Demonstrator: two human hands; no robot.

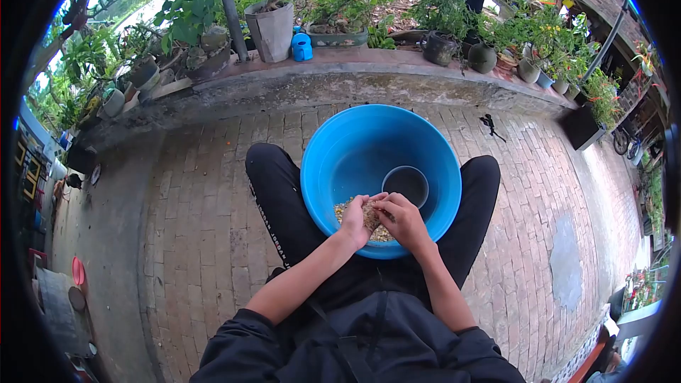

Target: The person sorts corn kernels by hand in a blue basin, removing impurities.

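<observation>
At the far left edge, near the person, a pink disc [78, 270] lies on the ground. Further off, a curved stone ledge [284, 84] runs across the scene, crowded with potted plants; on its left part stand a tall grey pot [271, 30] and, just beside it on the right, a small blue watering can [302, 47].

The person sits on brick paving [191, 227] with legs in black trousers spread around a blue basin [355, 143]. Over the basin's near rim the left hand [353, 221] is curled closed around a brownish lump [371, 214] - fingers wrapped over its left side. The right hand [403, 218] meets it from the other side, fingers and thumb pinched shut on the same lump, so both hands touch across it. Under them, a scatter of pale grains [381, 235] lies in the near part of the basin's floor. A dark round cup [406, 185] sits upright inside the basin, just beyond the right hand.

Further right, a small black object [489, 125] lies on the bricks near the ledge - too small to identify. A row of round pots [483, 57] follows the ledge to the far right.
</observation>
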